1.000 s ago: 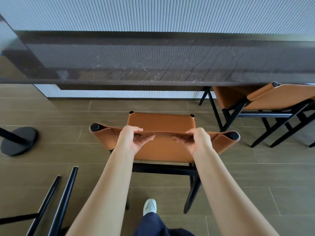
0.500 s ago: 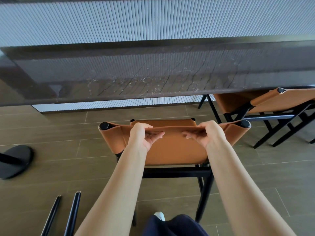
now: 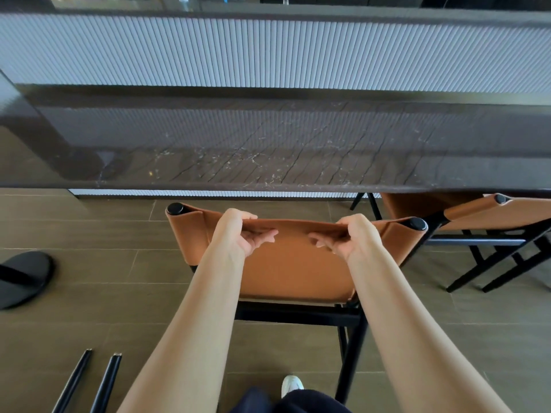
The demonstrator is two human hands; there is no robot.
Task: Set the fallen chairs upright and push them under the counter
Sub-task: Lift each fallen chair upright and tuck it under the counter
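Note:
An upright chair with a tan leather back [image 3: 295,266] and black frame stands right in front of me. Its seat is hidden under the dark marble counter [image 3: 268,156]. My left hand [image 3: 240,234] grips the top edge of the backrest left of centre, fingers curled over it. My right hand [image 3: 353,235] grips the same edge right of centre. A second tan chair [image 3: 477,214] stands upright at the right, tucked under the counter. Two black chair legs [image 3: 89,383] lie low on the floor at the bottom left.
A black round base [image 3: 25,278] of a post stands on the wooden floor at the left. A white ribbed panel [image 3: 268,52] rises behind the counter. My white shoe [image 3: 291,384] shows beneath the chair.
The chair has slid forward toward the counter with both hands on its back. Its seat, visible before, is now hidden under the counter edge.

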